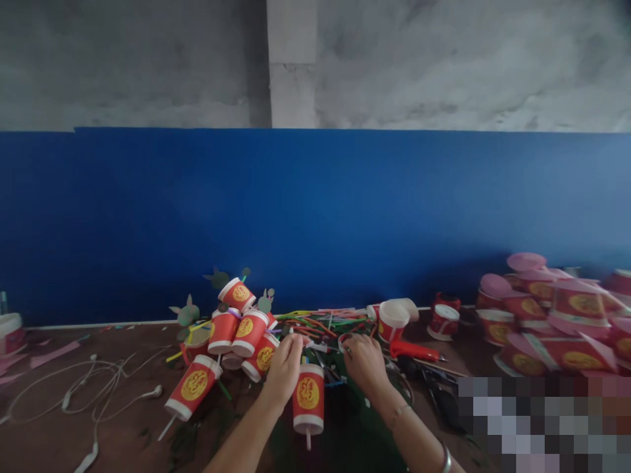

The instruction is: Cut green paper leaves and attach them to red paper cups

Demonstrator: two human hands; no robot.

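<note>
My left hand (286,364) is closed, thumb and fingers pressed together at the upper left of a red paper cup (308,397) with a yellow emblem. A pale tip shows above the fingers, too small to name. From the cup's base a thin white stick (309,441) sticks out. My right hand (365,362) is bent downward with curled fingers, beside a pale round rim. What those fingers pinch is hidden. Behind both hands lies a heap of coloured straws (323,322). Left of my left hand, more red cups (250,332) are piled up, some with rabbit-shaped cutouts (188,311).
A red-handled tool (417,351) and black scissor-like handles (438,394) lie to the right. Pink-trimmed cups (537,315) are stacked at far right. White earphones (93,394) sprawl on the left of the brown table (44,433). A blue wall panel (315,217) stands behind.
</note>
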